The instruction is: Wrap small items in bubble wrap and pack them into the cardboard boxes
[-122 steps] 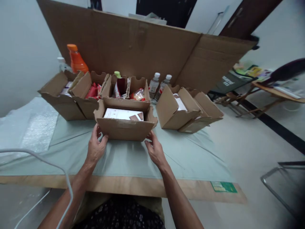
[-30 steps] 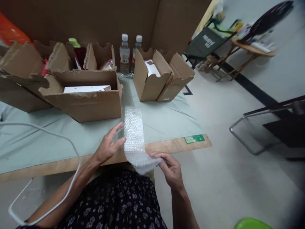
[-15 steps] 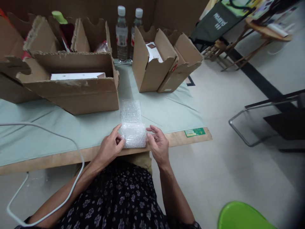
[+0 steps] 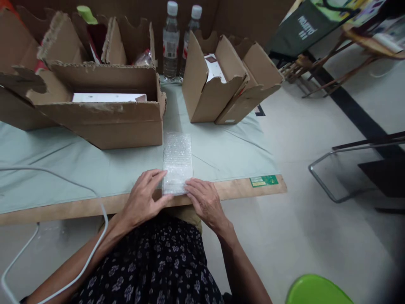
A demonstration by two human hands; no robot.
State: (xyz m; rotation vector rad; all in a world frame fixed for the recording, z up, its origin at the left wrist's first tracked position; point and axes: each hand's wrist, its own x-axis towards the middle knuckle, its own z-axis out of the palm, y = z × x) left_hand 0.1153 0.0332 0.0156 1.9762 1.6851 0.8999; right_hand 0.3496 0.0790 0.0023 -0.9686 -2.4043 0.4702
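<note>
A clear bubble wrap strip [image 4: 177, 154] lies flat on the pale green cloth, its near end at the table's front edge. At its lower left side rests my left hand [image 4: 144, 196], open, with the thumb spread from the fingers and the tips touching the wrap's border. My right hand [image 4: 205, 200] is open too, its fingers stretched out together and laid on the lower right corner of the wrap. Neither hand grips anything.
A cardboard box [image 4: 126, 126] holding white packs stands at the left, more cardboard holders [image 4: 202, 99] at the right. Behind are two water bottles [image 4: 171, 46]. A white cable [image 4: 98, 249] crosses my left forearm. A green stool [image 4: 316, 291] stands at lower right.
The near part of the bubble wrap, raised between both hands before, now lies down in line with the rest. My right hand has moved onto its corner, fingers straightened. The view shifted slightly.
</note>
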